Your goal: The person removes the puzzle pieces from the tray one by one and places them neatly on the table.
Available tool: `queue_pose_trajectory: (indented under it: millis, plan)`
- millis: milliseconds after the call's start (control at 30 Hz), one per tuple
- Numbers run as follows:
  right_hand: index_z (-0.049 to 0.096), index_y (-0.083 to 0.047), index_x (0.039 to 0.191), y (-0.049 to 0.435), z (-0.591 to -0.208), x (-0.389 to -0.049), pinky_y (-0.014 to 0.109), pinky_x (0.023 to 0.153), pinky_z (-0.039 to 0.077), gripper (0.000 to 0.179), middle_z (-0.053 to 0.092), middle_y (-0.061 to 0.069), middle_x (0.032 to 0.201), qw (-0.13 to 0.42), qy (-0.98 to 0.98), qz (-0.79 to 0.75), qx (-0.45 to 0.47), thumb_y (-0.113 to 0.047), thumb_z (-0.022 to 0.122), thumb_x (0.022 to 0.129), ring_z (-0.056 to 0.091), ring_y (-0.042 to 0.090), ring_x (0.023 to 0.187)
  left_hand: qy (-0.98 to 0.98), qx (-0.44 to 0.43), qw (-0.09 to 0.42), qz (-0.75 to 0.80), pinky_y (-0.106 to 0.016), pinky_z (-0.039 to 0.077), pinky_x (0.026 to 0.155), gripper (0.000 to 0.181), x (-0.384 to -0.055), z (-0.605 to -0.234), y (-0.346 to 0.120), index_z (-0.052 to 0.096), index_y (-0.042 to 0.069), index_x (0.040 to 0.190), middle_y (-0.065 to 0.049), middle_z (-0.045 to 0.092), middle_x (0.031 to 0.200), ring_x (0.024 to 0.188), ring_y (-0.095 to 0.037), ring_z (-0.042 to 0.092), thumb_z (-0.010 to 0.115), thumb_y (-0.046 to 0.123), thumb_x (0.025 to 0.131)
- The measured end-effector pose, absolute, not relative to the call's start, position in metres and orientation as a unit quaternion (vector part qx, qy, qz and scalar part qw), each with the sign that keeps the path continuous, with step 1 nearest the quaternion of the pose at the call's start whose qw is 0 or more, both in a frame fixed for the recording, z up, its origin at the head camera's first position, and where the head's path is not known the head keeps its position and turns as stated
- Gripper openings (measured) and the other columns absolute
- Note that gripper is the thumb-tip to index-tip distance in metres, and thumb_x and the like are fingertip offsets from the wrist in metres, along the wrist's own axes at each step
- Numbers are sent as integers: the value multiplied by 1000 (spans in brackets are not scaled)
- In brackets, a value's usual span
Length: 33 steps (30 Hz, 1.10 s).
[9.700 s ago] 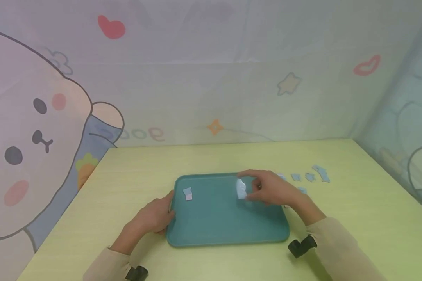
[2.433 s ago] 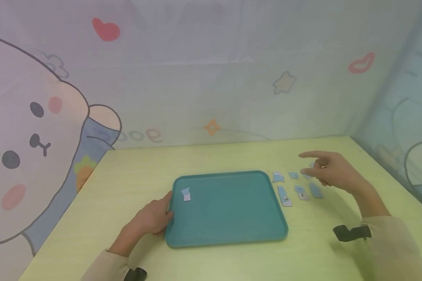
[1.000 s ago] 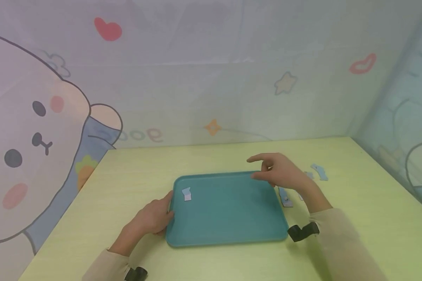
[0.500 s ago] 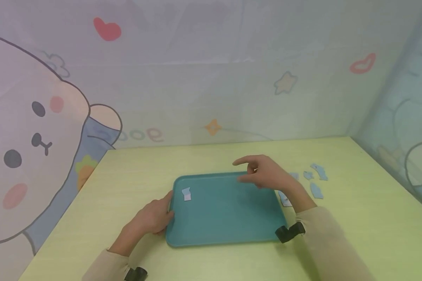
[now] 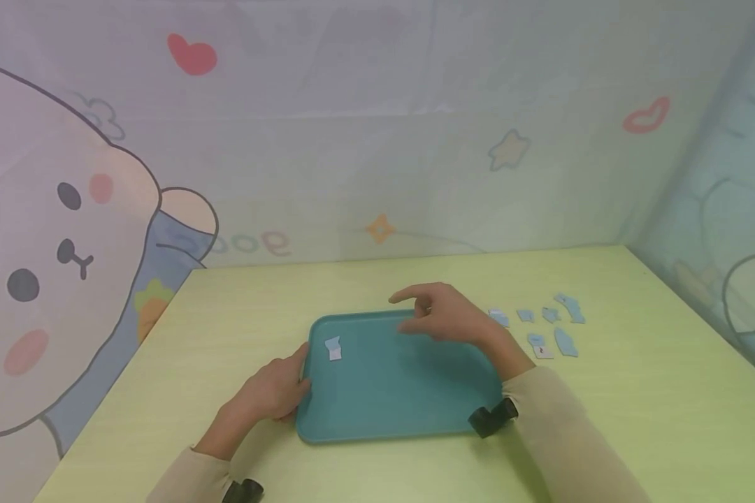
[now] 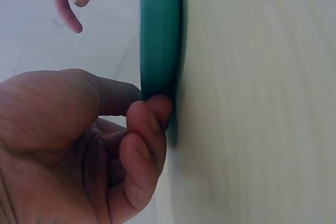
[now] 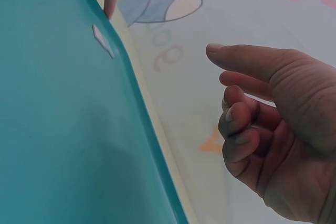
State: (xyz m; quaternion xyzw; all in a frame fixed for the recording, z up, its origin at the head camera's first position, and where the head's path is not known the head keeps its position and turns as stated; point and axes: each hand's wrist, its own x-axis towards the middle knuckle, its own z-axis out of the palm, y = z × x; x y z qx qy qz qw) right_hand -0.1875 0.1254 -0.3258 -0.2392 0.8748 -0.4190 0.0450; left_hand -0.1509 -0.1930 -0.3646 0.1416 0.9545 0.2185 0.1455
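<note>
My left hand [image 5: 273, 388] grips the left edge of a teal tray [image 5: 377, 398]; in the left wrist view its fingers [image 6: 144, 124] curl against the tray's side. Inside the tray, near its left end, lies one small blue-and-white puzzle piece [image 5: 333, 348], which appears as a thin sliver of the puzzle piece [image 7: 103, 40] in the right wrist view. Above the tray's far edge hovers my right hand [image 5: 447, 314]. Its thumb and index finger are apart, the other fingers loosely bent, and nothing is between them.
Right of the tray, several pale blue puzzle pieces lie loose on the yellow table, among them a long curved piece [image 5: 570, 308] and a piece with a white end [image 5: 540, 346]. My right forearm covers part of that area. A patterned cloth backdrop [image 5: 352, 140] stands behind the table.
My right hand has gone from over the loose pieces on the right leftward across the tray, with no piece in it. The left hand has stayed on the tray edge.
</note>
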Motion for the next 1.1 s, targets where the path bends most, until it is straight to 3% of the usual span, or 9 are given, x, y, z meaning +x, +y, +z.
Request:
queue_pose_trajectory:
  millis: [367,800,1100]
  plan:
    - [70,-11,137,100,-336,-197,32,61,49,48,58,-4,66,53,881,-397,-251,-22,81,92,51,12,52,955,140,147,214,-27,38,49,67,-152,-364,-193,22,-9,163,-5,56,55,44,-14,50,49,8,105]
    - [72,-8,134,71,-340,-205,26,58,43,47,54,-5,63,49,888,-375,-260,-25,83,91,48,9,55,957,135,152,207,-27,38,49,67,-153,-364,-192,21,-7,164,-4,55,55,44,-14,49,49,9,106]
    - [71,-8,136,54,-349,-216,25,57,44,49,56,-3,65,94,894,-362,-246,-24,83,91,51,10,54,957,134,153,208,-26,38,49,67,-153,-365,-192,22,-7,164,-5,55,56,45,-13,48,49,9,106]
